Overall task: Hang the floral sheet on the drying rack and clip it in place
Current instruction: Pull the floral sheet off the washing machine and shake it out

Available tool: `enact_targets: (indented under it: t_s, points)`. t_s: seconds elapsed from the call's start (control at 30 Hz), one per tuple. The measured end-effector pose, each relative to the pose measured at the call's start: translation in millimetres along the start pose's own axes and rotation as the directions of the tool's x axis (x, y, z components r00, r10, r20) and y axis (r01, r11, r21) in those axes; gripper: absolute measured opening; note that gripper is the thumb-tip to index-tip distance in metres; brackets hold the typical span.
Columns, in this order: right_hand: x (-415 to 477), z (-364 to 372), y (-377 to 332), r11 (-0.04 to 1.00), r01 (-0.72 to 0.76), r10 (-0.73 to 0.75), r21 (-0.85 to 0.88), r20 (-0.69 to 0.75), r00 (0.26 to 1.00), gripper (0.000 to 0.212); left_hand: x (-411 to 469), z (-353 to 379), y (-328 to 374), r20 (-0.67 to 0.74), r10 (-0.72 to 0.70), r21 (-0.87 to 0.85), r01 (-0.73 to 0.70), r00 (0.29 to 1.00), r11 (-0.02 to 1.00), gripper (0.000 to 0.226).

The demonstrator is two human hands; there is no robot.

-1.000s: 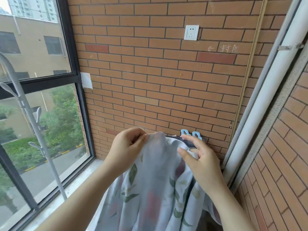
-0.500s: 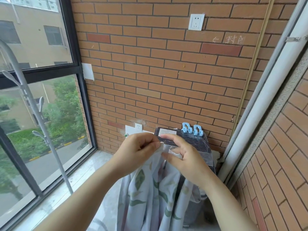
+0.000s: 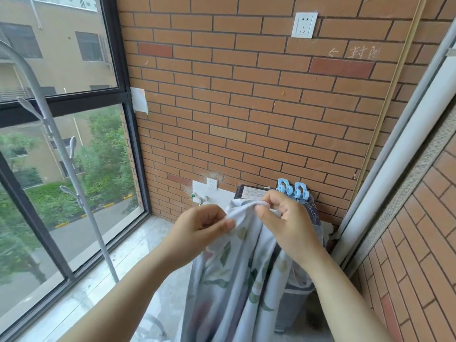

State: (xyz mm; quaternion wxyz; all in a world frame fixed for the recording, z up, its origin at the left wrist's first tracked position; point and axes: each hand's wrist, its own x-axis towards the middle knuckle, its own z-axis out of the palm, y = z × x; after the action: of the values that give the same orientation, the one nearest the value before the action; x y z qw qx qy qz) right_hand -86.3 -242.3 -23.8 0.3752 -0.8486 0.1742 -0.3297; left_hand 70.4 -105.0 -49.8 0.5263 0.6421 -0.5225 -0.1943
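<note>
The floral sheet (image 3: 237, 275), pale with green leaves and pink blotches, hangs in folds from both my hands at chest height. My left hand (image 3: 199, 228) pinches its top edge between thumb and fingers. My right hand (image 3: 283, 218) pinches the same edge just to the right, and the two hands almost touch. Two light blue clips (image 3: 292, 190) sit on top of a dark appliance (image 3: 311, 211) behind my right hand. A grey metal drying rack pole (image 3: 61, 149) with short pegs stands at the left by the window.
A brick wall (image 3: 246, 107) with a white socket (image 3: 304, 24) faces me. A tap (image 3: 201, 197) and a lower socket sit beside the appliance. A large window (image 3: 59, 144) fills the left side. A white pipe (image 3: 404, 144) runs down the right corner.
The view has tilted down and the sheet has dropped lower. My right hand moved from beside the clips onto the sheet's top edge, and both hands came together there.
</note>
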Motion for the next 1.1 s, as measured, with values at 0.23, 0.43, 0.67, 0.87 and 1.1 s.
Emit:
enact_targets:
  t_s: [0.23,0.43,0.67,0.87,1.1]
  points:
    - [15.0,-20.0,-3.1,0.999,0.03,-0.034,-0.029,-0.152,0.988,0.023,-13.2,5.4,-35.6,-0.119,-0.046,0.077,0.055,0.992,0.995,0.028]
    - [15.3,-27.1,-2.3,0.998,0.017,-0.028,-0.057,-0.191,0.981,0.024,-12.7,7.8,-47.3,-0.322,-0.054,0.179,0.116,0.945,0.977,0.033]
    - [13.1,-35.8,-0.2,0.998,-0.037,0.022,-0.048,-0.284,0.958,0.024,-13.7,3.6,-57.6,-0.172,-0.257,0.126,0.28,0.951,0.952,0.018]
    - [11.0,-36.0,-4.5,0.997,-0.024,0.008,-0.077,-0.207,0.978,0.026,-11.8,25.3,-47.3,-0.037,-0.222,0.145,0.225,0.974,0.964,0.031]
    - [12.9,-32.6,-8.1,0.999,-0.009,0.001,-0.04,-0.189,0.982,0.026,8.9,61.3,-32.8,-0.142,-0.058,0.21,0.088,0.988,0.974,0.022]
